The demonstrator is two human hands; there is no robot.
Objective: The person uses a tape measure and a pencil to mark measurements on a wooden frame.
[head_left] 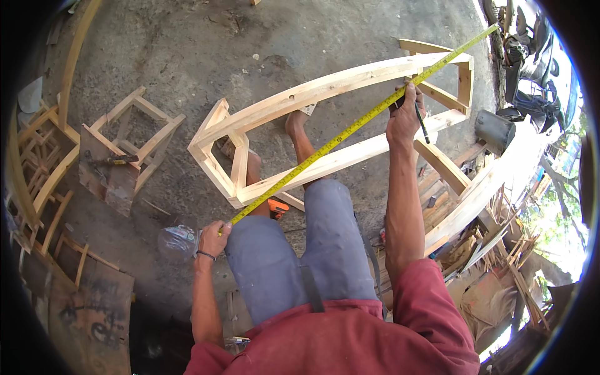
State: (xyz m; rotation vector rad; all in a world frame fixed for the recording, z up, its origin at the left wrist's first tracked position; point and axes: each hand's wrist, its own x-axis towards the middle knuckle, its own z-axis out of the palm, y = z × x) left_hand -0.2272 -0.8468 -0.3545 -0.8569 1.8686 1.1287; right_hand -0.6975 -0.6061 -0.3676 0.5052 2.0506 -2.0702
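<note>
A yellow measuring tape (337, 140) is drawn out straight and slants over a pale wooden frame (269, 111), from near my left thigh up to the far right. My left hand (215, 237) is closed on the tape's near end. Farther out, my right hand (405, 117) grips the tape partway along, over the frame's right part. A slim dark pencil (422, 125) sticks out from the same hand, and a dark thing, partly hidden, shows beside its fingers. The tape runs on past this hand. The frame has long curved rails and short crosspieces, and surrounds my lower legs.
A small wooden frame (133, 128) with a hammer (115, 160) stands left. Beside my left hand lies a clear plastic bottle (178, 241). An orange tool (277, 209) sits under the near rail. At right are a grey bucket (495, 130) and wood scraps (494, 234).
</note>
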